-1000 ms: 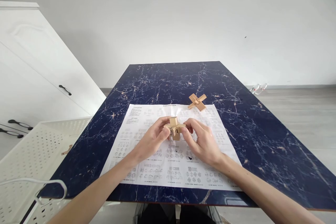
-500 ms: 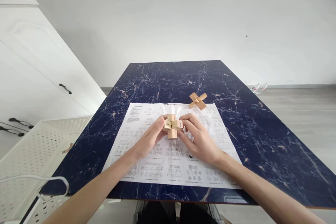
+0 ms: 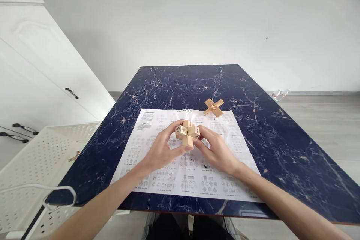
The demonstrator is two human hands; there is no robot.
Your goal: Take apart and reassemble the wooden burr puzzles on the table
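A pale wooden burr puzzle (image 3: 187, 133) made of interlocking blocks is held between my two hands above a printed sheet. Dark handwritten numerals mark some of its block ends. My left hand (image 3: 164, 146) grips it from the left, its thumb on the front lower block and its fingers curled behind. From the right, my right hand (image 3: 216, 148) pinches the block marked 2. The white instruction sheet (image 3: 168, 182), covered with small puzzle diagrams, lies flat beneath both hands. Parts of the puzzle's back and underside are hidden by my fingers.
A second wooden puzzle, cross-shaped (image 3: 213, 107), lies at the sheet's upper right edge. Everything rests on a dark blue marbled table (image 3: 185, 86). At left are a white perforated basket (image 3: 53, 146) with a small wooden piece (image 3: 74, 156), a white cable (image 3: 71, 191) and a white cabinet (image 3: 56, 71).
My left thumb has moved from the puzzle's left block down to its front lower block. The puzzle has turned slightly, showing more of its left block's side. My right hand keeps its hold.
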